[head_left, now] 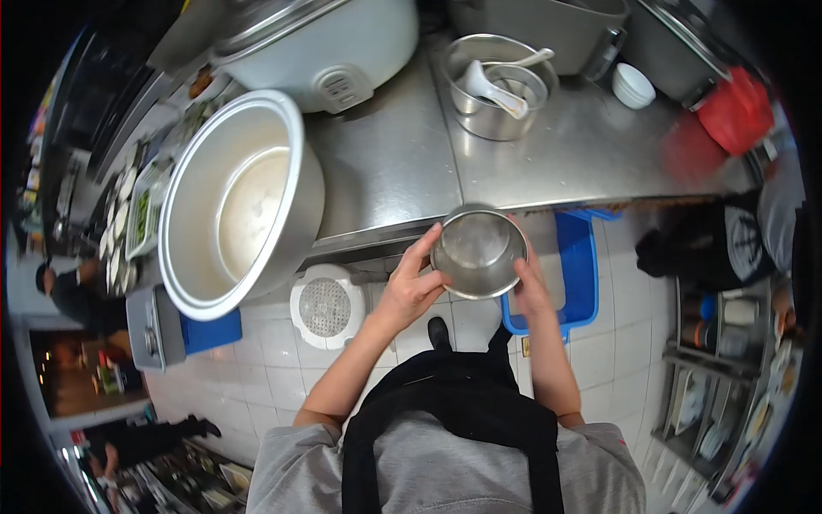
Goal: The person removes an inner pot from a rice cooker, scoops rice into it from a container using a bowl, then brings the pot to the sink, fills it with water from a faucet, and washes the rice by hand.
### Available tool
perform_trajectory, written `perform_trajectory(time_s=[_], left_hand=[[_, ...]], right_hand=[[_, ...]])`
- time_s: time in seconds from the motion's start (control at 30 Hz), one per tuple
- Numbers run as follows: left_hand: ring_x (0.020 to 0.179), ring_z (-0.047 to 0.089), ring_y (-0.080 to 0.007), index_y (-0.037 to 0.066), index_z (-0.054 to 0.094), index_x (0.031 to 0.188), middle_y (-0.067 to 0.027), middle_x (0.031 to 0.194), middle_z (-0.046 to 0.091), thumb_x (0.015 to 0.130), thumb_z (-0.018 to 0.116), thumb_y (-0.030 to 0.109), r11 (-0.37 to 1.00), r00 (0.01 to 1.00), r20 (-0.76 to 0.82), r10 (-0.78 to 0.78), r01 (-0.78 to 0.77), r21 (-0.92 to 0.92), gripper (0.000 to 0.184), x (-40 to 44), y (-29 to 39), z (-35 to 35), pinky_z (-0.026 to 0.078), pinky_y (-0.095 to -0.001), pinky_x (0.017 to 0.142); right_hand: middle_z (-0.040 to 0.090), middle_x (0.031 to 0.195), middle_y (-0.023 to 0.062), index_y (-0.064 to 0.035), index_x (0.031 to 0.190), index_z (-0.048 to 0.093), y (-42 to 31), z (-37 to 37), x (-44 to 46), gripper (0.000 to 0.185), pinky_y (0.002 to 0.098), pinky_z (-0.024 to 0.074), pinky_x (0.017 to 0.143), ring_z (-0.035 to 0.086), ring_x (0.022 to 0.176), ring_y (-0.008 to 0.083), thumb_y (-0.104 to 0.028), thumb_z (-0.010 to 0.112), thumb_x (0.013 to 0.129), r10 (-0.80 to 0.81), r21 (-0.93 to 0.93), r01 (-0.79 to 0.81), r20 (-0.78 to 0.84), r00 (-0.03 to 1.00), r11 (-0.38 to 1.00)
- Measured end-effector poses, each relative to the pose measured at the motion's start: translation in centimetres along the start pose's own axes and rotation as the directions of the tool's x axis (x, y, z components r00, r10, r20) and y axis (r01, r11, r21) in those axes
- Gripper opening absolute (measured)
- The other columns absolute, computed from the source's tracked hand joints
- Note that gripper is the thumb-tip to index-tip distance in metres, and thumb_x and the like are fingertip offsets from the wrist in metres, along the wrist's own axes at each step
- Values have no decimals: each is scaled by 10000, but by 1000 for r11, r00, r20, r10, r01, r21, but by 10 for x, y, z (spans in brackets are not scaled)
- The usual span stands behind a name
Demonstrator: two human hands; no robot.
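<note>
Stainless-steel bowl [479, 244] at the centre of the frame, mouth facing the camera, just beside the front edge of the steel counter [377, 176]; whether it touches that edge cannot be told. Grip: the left hand [407, 295] is closed on the left side of the wall, thumb near the lower rim and fingers higher up; the right hand [533, 291] is closed on the opposite side, thumb toward the lower right of the rim. The underside is hidden, so support from beneath cannot be confirmed. A pale patch shows inside; residue or reflection cannot be distinguished. Assessment: the opposed hold appears sound for smooth, thin metal. Pressure should be even on both sides, since a harder push from one hand could tip or turn the bowl. Thumbs are best kept outside the mouth, and any turning done in small steps with one palm always bearing. Clearance should be kept from the counter lip above and the blue tub [585, 270] at lower right. The steel pot [492, 128] with a white spoon [481, 83], upper right of centre, stands well apart and appears to pose no obstruction.
</note>
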State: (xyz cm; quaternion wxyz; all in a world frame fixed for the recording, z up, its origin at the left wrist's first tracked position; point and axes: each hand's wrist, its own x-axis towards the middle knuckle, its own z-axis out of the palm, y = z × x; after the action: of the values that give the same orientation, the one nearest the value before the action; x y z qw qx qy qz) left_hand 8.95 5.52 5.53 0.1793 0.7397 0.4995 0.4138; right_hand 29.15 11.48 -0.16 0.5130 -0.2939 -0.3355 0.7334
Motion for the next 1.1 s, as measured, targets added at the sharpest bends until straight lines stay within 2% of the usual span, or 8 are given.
perform_trajectory(time_s=[0.17,0.33,0.53,0.67,0.8,0.93,1.0,1.1], left_hand=[[1154,437,-320,-4,535,659,-161,1305,384,641,651,62,943,743,581,332,-258,-210,134,20,16,-19,482,-351,836],[1147,440,-324,-17,506,618,-161,1313,373,651,639,42,886,477,747,463,-230,-402,149,23,22,4,498,-365,829],[1128,461,-307,-3,539,692,-146,1324,355,649,658,41,886,321,829,457,-86,-455,134,38,29,31,513,-362,803],[1180,406,-293,47,526,1000,-126,1358,299,694,647,83,939,606,726,324,-296,-172,331,65,21,27,455,-367,878],[1243,277,-359,73,488,1138,-180,1328,319,702,644,91,947,975,218,-41,-32,321,464,76,-34,5,298,-426,988],[1255,225,-384,46,401,1238,-198,1341,294,785,545,279,767,991,70,-112,41,641,529,69,-92,17,245,-448,1001],[1261,208,-388,37,368,1266,-200,1349,282,808,499,370,692,989,75,-129,36,721,581,69,-107,30,224,-453,1009],[1265,202,-386,32,329,1298,-194,1360,269,811,358,564,689,988,17,-152,93,719,722,68,-106,30,204,-461,1014]], right_hand=[[331,1339,132,-107,1372,222,-54,-24,-19,994,383,297,959,366,1190,246,-546,685,610,383,-274,-304,311,870,912],[386,1296,157,4,1315,306,-24,-49,-13,887,354,309,967,405,1160,243,-361,717,619,674,-517,-432,587,449,739],[470,1206,132,55,1255,369,-12,-82,-19,763,279,335,947,444,1111,190,-248,720,649,772,-563,-549,564,291,618],[485,1174,115,50,1255,369,-23,-119,-23,743,256,369,908,456,1089,168,-242,716,665,751,-410,-649,510,420,641],[485,1166,132,5,1291,336,-34,-183,-23,718,356,427,860,476,1066,196,-269,673,719,796,-360,-716,164,583,599],[463,1167,164,-7,1302,290,13,-286,16,752,393,531,676,477,1081,271,-287,673,718,763,-190,-780,-168,624,596],[431,1175,197,8,1287,286,69,-325,52,731,436,499,764,420,1131,324,-257,659,716,519,-479,-642,-379,766,598],[381,1219,224,-51,1308,286,159,-371,111,752,485,418,875,330,1183,394,-203,659,673,73,-958,-268,-261,963,106]])
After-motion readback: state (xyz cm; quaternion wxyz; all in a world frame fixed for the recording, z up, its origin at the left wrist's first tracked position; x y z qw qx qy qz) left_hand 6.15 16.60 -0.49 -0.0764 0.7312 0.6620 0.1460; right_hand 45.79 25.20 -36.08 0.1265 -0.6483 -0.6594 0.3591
